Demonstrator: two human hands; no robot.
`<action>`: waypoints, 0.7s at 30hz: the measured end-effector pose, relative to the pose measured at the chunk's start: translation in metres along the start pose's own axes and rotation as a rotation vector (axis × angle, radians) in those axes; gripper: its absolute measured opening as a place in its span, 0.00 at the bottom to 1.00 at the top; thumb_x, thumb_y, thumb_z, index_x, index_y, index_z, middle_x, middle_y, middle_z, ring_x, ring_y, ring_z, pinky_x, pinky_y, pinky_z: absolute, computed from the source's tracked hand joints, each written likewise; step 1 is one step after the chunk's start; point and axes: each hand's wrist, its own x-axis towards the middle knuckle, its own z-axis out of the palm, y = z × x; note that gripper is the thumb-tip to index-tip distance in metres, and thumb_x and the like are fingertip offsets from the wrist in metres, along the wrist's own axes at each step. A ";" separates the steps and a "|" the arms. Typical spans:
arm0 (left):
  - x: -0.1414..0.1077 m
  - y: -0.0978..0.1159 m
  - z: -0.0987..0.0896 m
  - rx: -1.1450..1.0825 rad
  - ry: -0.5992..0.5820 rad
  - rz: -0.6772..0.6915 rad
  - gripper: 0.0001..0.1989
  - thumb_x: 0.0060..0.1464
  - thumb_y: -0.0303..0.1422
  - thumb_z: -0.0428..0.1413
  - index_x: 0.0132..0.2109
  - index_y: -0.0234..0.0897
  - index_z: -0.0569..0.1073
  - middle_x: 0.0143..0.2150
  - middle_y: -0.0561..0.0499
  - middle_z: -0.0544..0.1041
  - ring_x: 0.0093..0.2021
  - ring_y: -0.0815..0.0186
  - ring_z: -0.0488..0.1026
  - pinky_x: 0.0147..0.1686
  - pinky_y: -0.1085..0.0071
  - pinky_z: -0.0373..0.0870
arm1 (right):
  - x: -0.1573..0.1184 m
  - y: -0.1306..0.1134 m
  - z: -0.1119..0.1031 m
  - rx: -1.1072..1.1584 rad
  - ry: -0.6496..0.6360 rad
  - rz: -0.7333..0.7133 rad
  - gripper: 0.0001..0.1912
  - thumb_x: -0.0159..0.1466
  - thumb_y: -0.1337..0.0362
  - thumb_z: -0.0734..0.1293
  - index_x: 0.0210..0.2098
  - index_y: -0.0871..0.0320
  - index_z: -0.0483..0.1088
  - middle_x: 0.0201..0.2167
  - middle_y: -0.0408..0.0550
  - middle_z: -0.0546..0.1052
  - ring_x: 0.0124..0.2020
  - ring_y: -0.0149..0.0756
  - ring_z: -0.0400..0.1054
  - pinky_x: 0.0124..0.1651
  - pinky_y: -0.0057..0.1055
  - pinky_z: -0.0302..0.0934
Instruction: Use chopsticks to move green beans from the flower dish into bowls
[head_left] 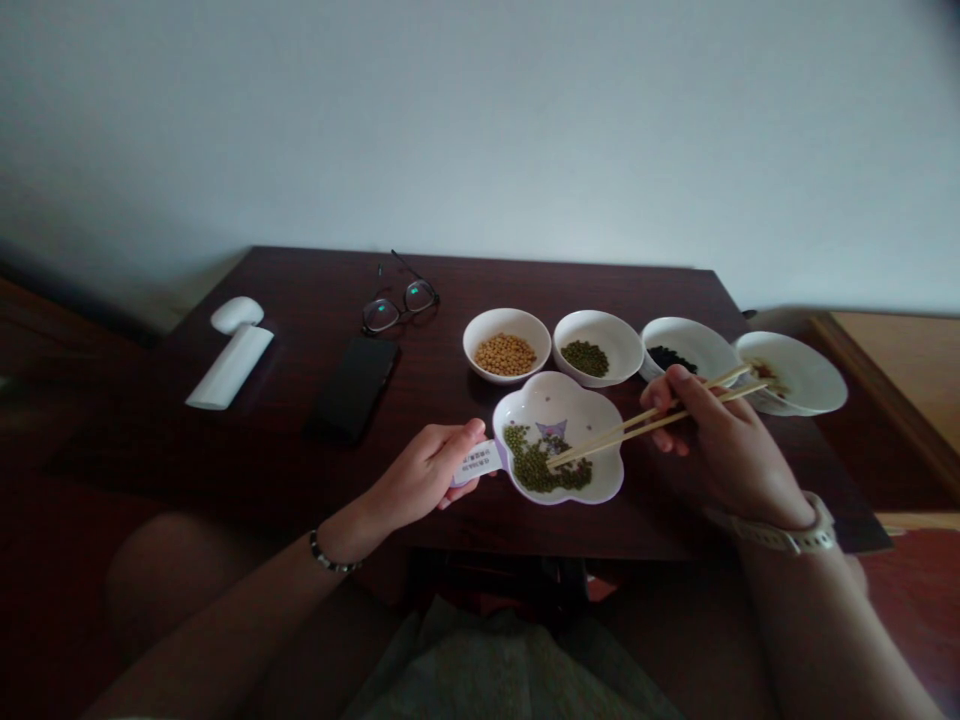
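Mung beans point(531, 462), partly under chopsticks point(637, 424)

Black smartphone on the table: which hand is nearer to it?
Left. The left hand, gripping the flower-shaped dish, sits just right of the smartphone; the right hand, holding chopsticks, is far right, beyond the dish.

A flower-shaped dish point(592, 400) is sitting on the table point(285, 320) in front of a row of four bowls point(600, 330), with mung beans point(532, 460) lying in it, while a phone point(352, 390) is lying to its left, just before a pair of glasses point(397, 305)
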 end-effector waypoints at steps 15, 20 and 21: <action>0.000 0.001 0.001 -0.031 -0.017 0.000 0.38 0.82 0.60 0.46 0.38 0.34 0.80 0.19 0.57 0.67 0.16 0.72 0.58 0.18 0.74 0.54 | -0.002 0.006 0.001 0.037 -0.052 0.030 0.24 0.77 0.44 0.76 0.33 0.55 0.77 0.28 0.45 0.74 0.22 0.28 0.62 0.22 0.25 0.59; 0.000 0.001 0.001 -0.028 -0.019 -0.007 0.38 0.82 0.61 0.46 0.38 0.33 0.80 0.19 0.58 0.67 0.16 0.72 0.58 0.18 0.75 0.53 | -0.001 0.004 0.000 0.058 -0.023 0.039 0.24 0.74 0.43 0.79 0.32 0.55 0.77 0.28 0.44 0.73 0.22 0.28 0.63 0.21 0.25 0.58; 0.000 0.001 0.001 -0.025 -0.019 -0.009 0.38 0.82 0.60 0.46 0.38 0.33 0.80 0.19 0.58 0.67 0.17 0.72 0.58 0.18 0.75 0.53 | 0.000 0.003 0.000 0.059 -0.018 0.032 0.25 0.73 0.43 0.79 0.32 0.55 0.77 0.28 0.44 0.73 0.22 0.28 0.62 0.21 0.25 0.58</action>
